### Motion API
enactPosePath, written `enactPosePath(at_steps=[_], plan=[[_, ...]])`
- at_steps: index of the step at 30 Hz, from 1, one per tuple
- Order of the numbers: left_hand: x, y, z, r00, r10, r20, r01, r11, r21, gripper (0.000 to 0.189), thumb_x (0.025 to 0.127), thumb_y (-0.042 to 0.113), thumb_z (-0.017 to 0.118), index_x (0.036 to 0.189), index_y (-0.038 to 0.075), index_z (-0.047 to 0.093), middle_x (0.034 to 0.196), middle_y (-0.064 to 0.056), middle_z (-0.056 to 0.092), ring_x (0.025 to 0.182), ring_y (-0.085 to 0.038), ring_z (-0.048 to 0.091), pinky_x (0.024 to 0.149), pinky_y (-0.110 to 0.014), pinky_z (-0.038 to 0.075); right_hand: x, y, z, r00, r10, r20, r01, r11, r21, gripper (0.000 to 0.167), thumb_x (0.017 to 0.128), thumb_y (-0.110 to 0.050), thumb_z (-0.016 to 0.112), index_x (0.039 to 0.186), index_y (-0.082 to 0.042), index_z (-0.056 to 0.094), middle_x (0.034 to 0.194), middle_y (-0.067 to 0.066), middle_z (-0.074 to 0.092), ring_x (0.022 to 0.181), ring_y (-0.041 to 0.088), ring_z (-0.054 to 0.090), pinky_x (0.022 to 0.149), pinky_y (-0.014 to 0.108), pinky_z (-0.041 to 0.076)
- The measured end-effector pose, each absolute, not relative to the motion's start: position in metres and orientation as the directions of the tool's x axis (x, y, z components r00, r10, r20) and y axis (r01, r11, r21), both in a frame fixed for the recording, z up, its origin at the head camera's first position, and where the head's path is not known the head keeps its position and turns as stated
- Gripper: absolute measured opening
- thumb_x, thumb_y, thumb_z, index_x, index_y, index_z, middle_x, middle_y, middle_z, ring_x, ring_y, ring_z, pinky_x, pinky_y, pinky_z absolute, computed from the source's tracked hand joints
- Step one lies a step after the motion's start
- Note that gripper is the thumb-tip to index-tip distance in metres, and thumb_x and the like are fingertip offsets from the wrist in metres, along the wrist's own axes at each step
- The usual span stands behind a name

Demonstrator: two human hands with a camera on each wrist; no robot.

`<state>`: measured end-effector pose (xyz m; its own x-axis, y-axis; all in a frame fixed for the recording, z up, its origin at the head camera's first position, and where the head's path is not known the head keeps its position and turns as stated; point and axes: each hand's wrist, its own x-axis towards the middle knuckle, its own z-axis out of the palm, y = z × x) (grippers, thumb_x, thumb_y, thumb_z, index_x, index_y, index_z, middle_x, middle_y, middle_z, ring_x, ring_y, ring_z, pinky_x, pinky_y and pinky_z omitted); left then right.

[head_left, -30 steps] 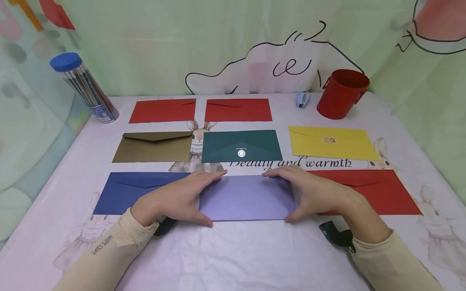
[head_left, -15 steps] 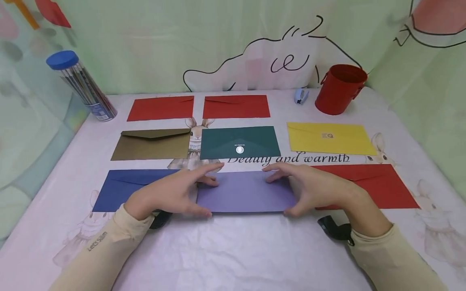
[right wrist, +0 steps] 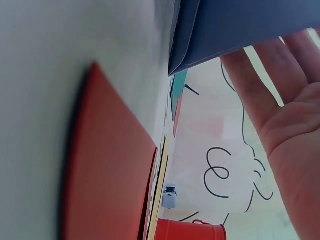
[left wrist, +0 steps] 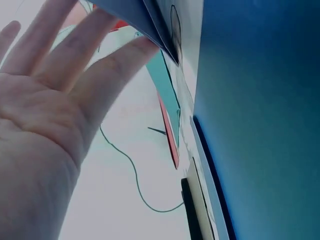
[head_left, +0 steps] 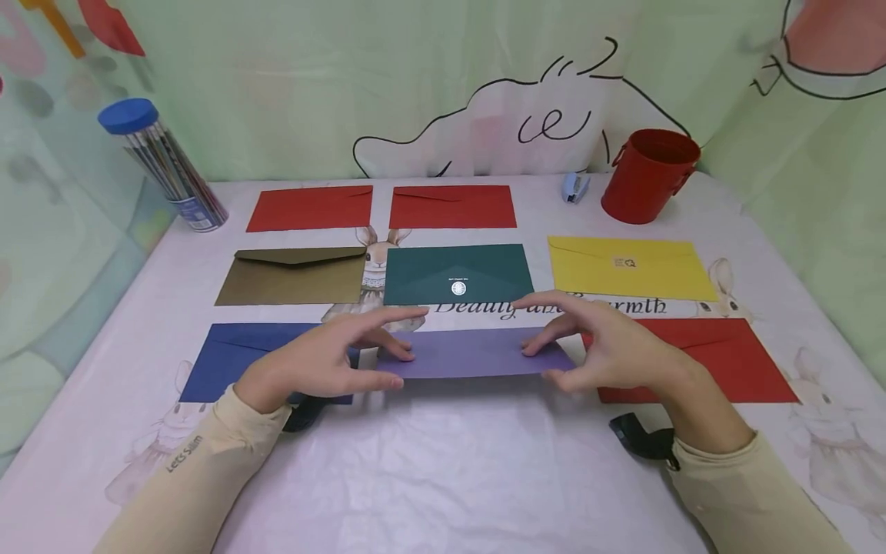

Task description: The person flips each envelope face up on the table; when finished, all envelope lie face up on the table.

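Observation:
A light purple envelope is tilted above the white table, its near edge raised and a shadow below it. My left hand holds its left end, and my right hand holds the right end, thumbs at the near edge and fingers at the far side. In the left wrist view the purple envelope crosses in front of some fingertips. The right wrist view likewise has the purple envelope hiding fingertips. Beneath my left hand lies a blue envelope; a red envelope lies beneath the right.
Behind are a gold envelope, a green envelope and a yellow envelope. Two red envelopes lie farther back. A red bucket, a light blue stapler and a blue-lidded jar of pencils stand at the back.
The purple envelope's near edge has come up off the table, tilting it, and both hands have risen with it. The other envelopes have stayed in place.

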<state>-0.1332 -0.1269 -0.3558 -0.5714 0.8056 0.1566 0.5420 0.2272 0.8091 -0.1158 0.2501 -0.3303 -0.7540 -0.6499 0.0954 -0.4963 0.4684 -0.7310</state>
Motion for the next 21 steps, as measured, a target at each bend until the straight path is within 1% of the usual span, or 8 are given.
enactPosePath(at_steps=[5, 10, 13, 14, 17, 19, 20, 21], plan=[[-0.135, -0.126, -0.354, -0.583, 0.772, 0.252, 0.548, 0.145, 0.824, 0.075, 0.091, 0.009, 0.074, 0.156, 0.014, 0.036, 0.108, -0.006, 0.075, 0.101, -0.016, 0.071, 0.095, -0.044, 0.052, -0.114, 0.25, -0.33, -0.771, -0.609, 0.187, -0.533, 0.456, -0.713, 0.081, 0.072, 0.003, 0.084, 0.142, -0.019, 0.052, 0.099, -0.011, 0.074, 0.102, 0.01, 0.068, 0.098, 0.03, 0.041], [-0.138, -0.125, -0.352, -0.618, 0.716, 0.326, 0.569, 0.121, 0.814, 0.071, 0.092, 0.002, 0.071, 0.154, 0.011, 0.037, 0.1, -0.006, 0.076, 0.089, -0.018, 0.073, 0.08, -0.035, 0.059, -0.114, 0.248, -0.329, -0.791, -0.548, 0.273, -0.559, 0.466, -0.685, 0.077, 0.073, 0.008, 0.082, 0.14, -0.02, 0.055, 0.097, -0.01, 0.074, 0.095, 0.01, 0.07, 0.098, 0.022, 0.042], [-0.14, -0.125, -0.355, -0.611, 0.688, 0.392, 0.63, 0.123, 0.767, 0.069, 0.091, -0.004, 0.071, 0.151, 0.007, 0.04, 0.095, -0.008, 0.076, 0.08, -0.02, 0.074, 0.069, -0.03, 0.059, -0.115, 0.247, -0.332, -0.79, -0.524, 0.319, -0.578, 0.461, -0.673, 0.074, 0.074, 0.012, 0.081, 0.138, -0.015, 0.057, 0.097, -0.004, 0.075, 0.094, 0.011, 0.071, 0.097, 0.018, 0.042], [-0.141, -0.125, -0.356, -0.604, 0.68, 0.416, 0.654, 0.124, 0.746, 0.068, 0.09, -0.005, 0.07, 0.15, 0.006, 0.041, 0.093, -0.009, 0.076, 0.076, -0.02, 0.073, 0.063, -0.026, 0.057, -0.115, 0.247, -0.333, -0.79, -0.516, 0.33, -0.582, 0.465, -0.666, 0.072, 0.074, 0.012, 0.081, 0.137, -0.014, 0.057, 0.098, -0.003, 0.075, 0.094, 0.011, 0.071, 0.097, 0.016, 0.042], [-0.143, -0.125, -0.359, -0.582, 0.656, 0.481, 0.719, 0.138, 0.681, 0.069, 0.087, -0.009, 0.072, 0.148, 0.007, 0.043, 0.068, -0.001, 0.068, 0.054, -0.01, 0.064, 0.048, -0.02, 0.046, -0.116, 0.246, -0.335, -0.79, -0.496, 0.359, -0.594, 0.476, -0.648, 0.067, 0.076, 0.013, 0.08, 0.135, -0.011, 0.058, 0.1, 0.003, 0.075, 0.091, 0.014, 0.072, 0.09, 0.016, 0.048], [-0.144, -0.125, -0.36, -0.579, 0.639, 0.506, 0.742, 0.156, 0.653, 0.071, 0.086, -0.008, 0.073, 0.148, 0.01, 0.044, 0.055, 0.007, 0.054, 0.045, -0.003, 0.052, 0.042, -0.021, 0.036, -0.116, 0.246, -0.336, -0.795, -0.483, 0.368, -0.594, 0.492, -0.636, 0.065, 0.077, 0.011, 0.08, 0.134, -0.011, 0.058, 0.103, 0.006, 0.075, 0.09, 0.015, 0.072, 0.082, 0.017, 0.052], [-0.144, -0.125, -0.361, -0.58, 0.633, 0.513, 0.746, 0.162, 0.645, 0.071, 0.086, -0.008, 0.074, 0.148, 0.011, 0.044, 0.052, 0.009, 0.048, 0.042, -0.001, 0.047, 0.041, -0.021, 0.034, -0.116, 0.246, -0.336, -0.797, -0.477, 0.37, -0.593, 0.5, -0.632, 0.064, 0.078, 0.01, 0.08, 0.134, -0.011, 0.058, 0.103, 0.007, 0.074, 0.088, 0.015, 0.072, 0.078, 0.018, 0.053], [-0.145, -0.125, -0.361, -0.584, 0.628, 0.515, 0.748, 0.17, 0.641, 0.072, 0.086, -0.007, 0.075, 0.148, 0.013, 0.044, 0.05, 0.011, 0.041, 0.041, 0.001, 0.044, 0.041, -0.021, 0.036, -0.117, 0.246, -0.335, -0.799, -0.472, 0.372, -0.592, 0.507, -0.626, 0.064, 0.078, 0.009, 0.081, 0.134, -0.012, 0.059, 0.104, 0.008, 0.074, 0.087, 0.015, 0.071, 0.074, 0.019, 0.054]])
